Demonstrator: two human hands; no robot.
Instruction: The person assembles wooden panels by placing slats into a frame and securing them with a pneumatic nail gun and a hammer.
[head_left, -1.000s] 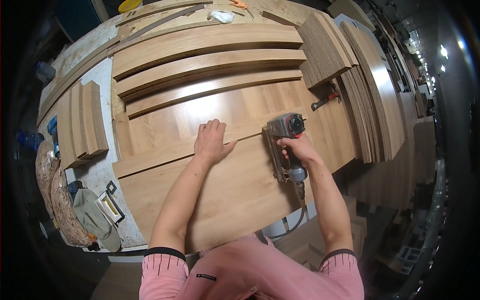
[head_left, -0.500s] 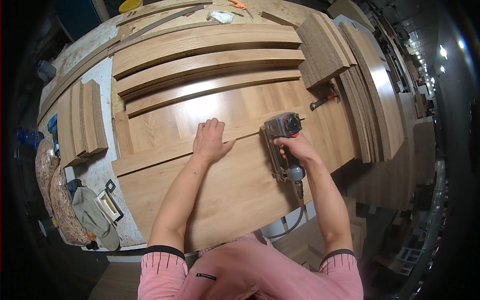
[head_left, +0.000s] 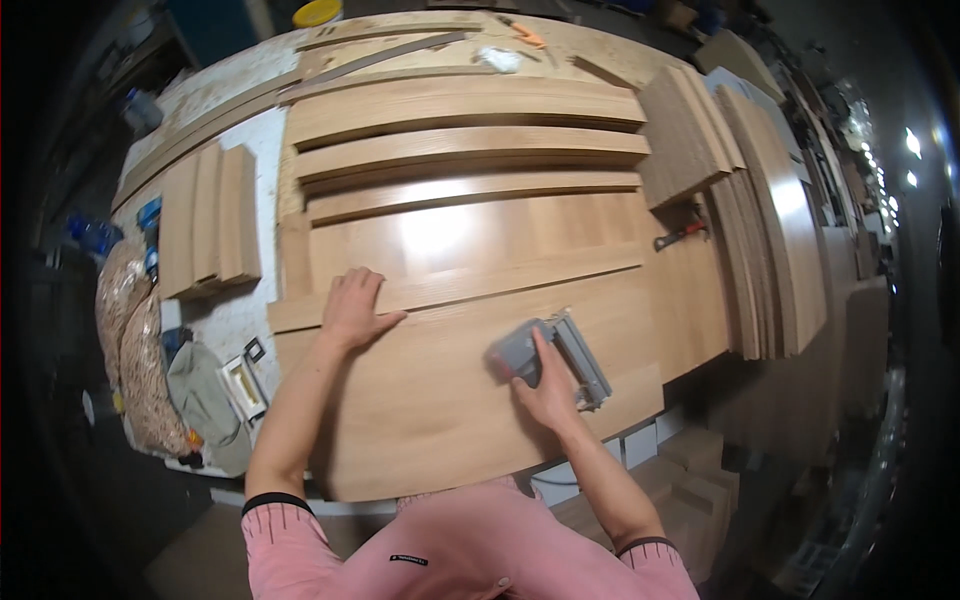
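Note:
My right hand (head_left: pixel 549 388) is wrapped round the handle of a grey nail gun (head_left: pixel 590 362), tilted over the wood-grain panel (head_left: pixel 440 420) nearest me. The gun's long magazine lies on the right of the hand, and its blurred grey body points left. Whether it touches the panel I cannot tell. My left hand (head_left: pixel 355 308) rests with fingers stretched out on a narrow wood-grain strip (head_left: pixel 480 283), the thumb out to the right. A dark gap runs between this strip and the near panel.
Several long boards (head_left: pixel 460 148) lie in rows beyond the strip. Stacked boards (head_left: pixel 765 230) stand at the right beside a red-and-black hammer (head_left: pixel 680 236). On the left are short boards (head_left: pixel 210 215), a greenish cap (head_left: pixel 207 400) and a clear bag of brownish pieces (head_left: pixel 140 350).
My right hand has swung the nail gun left and toward me, turning it so the magazine faces right. My left hand has slid left along the strip. The view has shifted too.

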